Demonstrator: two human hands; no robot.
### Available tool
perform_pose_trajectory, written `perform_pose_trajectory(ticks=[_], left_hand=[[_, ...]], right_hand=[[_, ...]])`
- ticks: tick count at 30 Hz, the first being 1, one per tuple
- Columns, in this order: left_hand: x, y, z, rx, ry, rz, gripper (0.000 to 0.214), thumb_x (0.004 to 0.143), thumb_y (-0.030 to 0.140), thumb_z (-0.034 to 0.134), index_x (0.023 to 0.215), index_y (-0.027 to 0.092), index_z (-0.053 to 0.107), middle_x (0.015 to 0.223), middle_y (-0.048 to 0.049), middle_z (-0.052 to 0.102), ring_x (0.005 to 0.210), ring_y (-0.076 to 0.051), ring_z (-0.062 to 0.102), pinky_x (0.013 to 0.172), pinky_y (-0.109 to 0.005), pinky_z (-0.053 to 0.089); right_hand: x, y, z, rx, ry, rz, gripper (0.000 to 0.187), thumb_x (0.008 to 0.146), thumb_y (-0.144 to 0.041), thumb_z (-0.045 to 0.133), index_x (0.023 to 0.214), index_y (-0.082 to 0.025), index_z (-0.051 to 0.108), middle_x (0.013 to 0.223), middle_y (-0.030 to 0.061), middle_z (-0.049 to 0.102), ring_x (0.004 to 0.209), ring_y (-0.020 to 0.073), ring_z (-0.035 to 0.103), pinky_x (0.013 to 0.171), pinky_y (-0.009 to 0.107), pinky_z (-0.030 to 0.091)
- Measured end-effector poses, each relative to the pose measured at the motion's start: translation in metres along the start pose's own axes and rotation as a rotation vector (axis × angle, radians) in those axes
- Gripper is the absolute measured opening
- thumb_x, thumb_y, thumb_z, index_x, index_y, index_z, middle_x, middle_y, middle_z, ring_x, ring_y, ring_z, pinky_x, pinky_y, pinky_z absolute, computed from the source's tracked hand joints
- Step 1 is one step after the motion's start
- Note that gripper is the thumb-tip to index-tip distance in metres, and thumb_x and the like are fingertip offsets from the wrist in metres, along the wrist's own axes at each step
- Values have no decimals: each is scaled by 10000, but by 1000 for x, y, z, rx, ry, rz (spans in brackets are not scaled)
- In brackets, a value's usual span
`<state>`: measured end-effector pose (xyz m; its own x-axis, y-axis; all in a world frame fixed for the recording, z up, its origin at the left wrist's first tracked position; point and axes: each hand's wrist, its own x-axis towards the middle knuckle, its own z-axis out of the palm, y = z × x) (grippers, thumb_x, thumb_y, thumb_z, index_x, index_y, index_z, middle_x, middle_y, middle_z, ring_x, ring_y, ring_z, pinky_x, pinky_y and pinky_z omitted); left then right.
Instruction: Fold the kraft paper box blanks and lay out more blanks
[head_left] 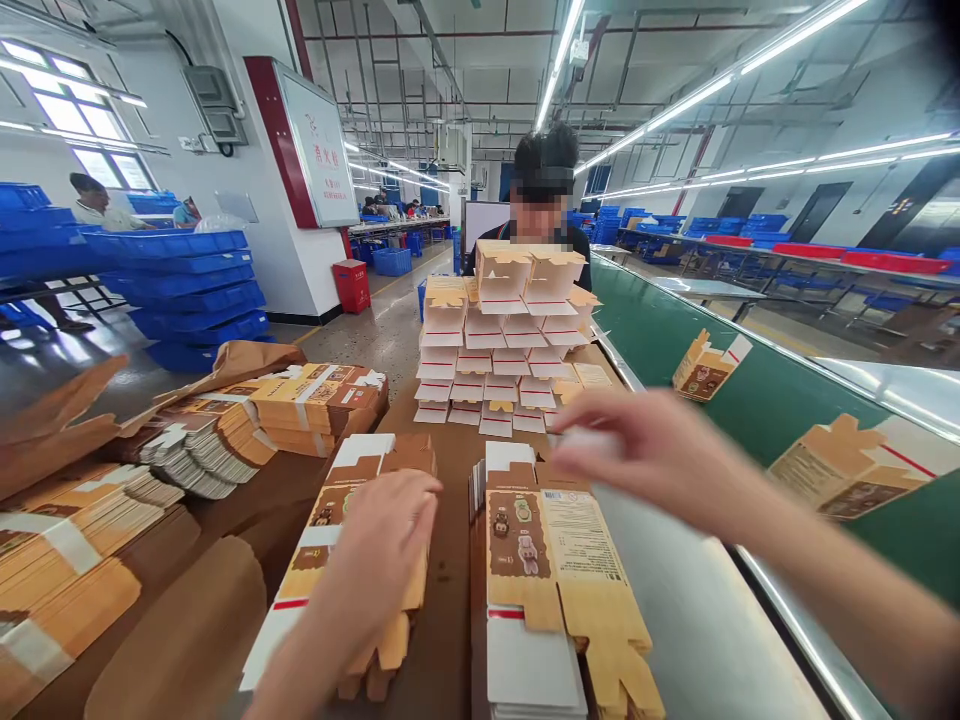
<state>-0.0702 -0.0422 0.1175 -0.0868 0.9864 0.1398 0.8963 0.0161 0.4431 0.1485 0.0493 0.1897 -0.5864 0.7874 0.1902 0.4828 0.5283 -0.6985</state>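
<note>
My left hand [386, 545] is over the left stack of flat printed cartons [349, 505], its fingers pressed together and curled. Whatever those fingers hold, if anything, is hidden. My right hand [637, 450] is smeared by motion above the far end of the right stack of flat cartons [525, 540]. A pale blur shows at its fingertips, and I cannot make out what it is. Both stacks are brown and yellow with white flaps. Beyond them rises a tiered pile of folded, open-flapped boxes [495, 330].
A green conveyor belt [645, 320] runs along the right, carrying an open box [709, 365] and a nearer one [840, 465]. Banded carton bundles [315, 400] lie on brown paper at left. A person [546, 190] sits behind the pile. Blue crates [191, 290] stand far left.
</note>
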Motion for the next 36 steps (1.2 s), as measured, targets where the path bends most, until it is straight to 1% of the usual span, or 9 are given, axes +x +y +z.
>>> perform_pose_trajectory(ticks=[2, 5, 10, 15, 20, 24, 29, 33, 36], left_hand=[[1, -39, -17, 52, -22, -57, 332, 899, 363, 307, 974, 207, 590, 1037, -81, 666, 1057, -295, 539, 927, -507, 308], [-4, -79, -19, 74, -113, -72, 173, 837, 327, 454, 907, 232, 581, 974, -38, 667, 957, -259, 566, 887, -463, 317], [-16, -96, -7, 41, -174, -56, 217, 858, 390, 442, 727, 220, 476, 797, 0, 585, 800, -194, 520, 831, -390, 345], [-17, -94, -13, -34, -189, -16, 136, 868, 346, 447, 923, 238, 507, 1081, -33, 566, 1037, -223, 464, 910, -393, 298], [-10, -92, -18, -125, -262, 1, 184, 850, 364, 485, 738, 221, 513, 800, 6, 559, 836, -202, 483, 839, -355, 323], [-7, -96, -13, -271, -279, 47, 213, 880, 344, 446, 723, 211, 502, 800, 12, 528, 817, -167, 482, 805, -320, 360], [-11, -111, -4, -436, -133, 33, 325, 891, 459, 418, 705, 195, 459, 727, 17, 472, 701, -137, 462, 679, -301, 392], [-16, -113, -9, -488, 55, -56, 362, 947, 442, 162, 770, 222, 388, 762, 0, 481, 702, -137, 487, 665, -292, 437], [-20, -101, -10, -377, -21, -11, 200, 896, 407, 393, 855, 228, 473, 986, -45, 611, 944, -192, 550, 866, -374, 421]], right_hand=[[19, -17, 43, -123, -229, -91, 141, 808, -277, 673, 892, -166, 648, 882, 30, 679, 820, 179, 629, 759, 366, 510], [43, -33, 110, -254, -443, -178, 255, 787, -333, 674, 958, -146, 648, 967, 90, 691, 922, 240, 626, 773, 389, 505], [58, -34, 168, -439, -578, -145, 260, 872, -276, 606, 1094, -143, 585, 1103, 78, 630, 958, 210, 628, 795, 400, 531], [55, -29, 172, -475, -621, -160, 210, 906, -270, 564, 1074, -147, 598, 1105, 70, 628, 940, 196, 634, 773, 381, 547], [45, -28, 173, -451, -566, -194, 258, 907, -254, 559, 1145, -155, 556, 1121, 77, 615, 924, 199, 637, 772, 392, 551], [49, -19, 179, -363, -488, -184, 260, 905, -293, 561, 1116, -142, 564, 1135, 89, 603, 930, 208, 632, 769, 402, 544], [62, -3, 180, -16, -526, -308, 97, 894, -172, 568, 819, -145, 623, 863, 6, 644, 872, 165, 619, 803, 373, 504], [58, 15, 163, 386, -473, -185, 264, 927, -283, 517, 698, -153, 526, 605, -69, 495, 483, 70, 473, 477, 209, 414], [55, 24, 138, 667, -420, -116, 337, 910, -434, 480, 687, -184, 457, 557, -87, 460, 350, 30, 294, 334, 172, 223]])
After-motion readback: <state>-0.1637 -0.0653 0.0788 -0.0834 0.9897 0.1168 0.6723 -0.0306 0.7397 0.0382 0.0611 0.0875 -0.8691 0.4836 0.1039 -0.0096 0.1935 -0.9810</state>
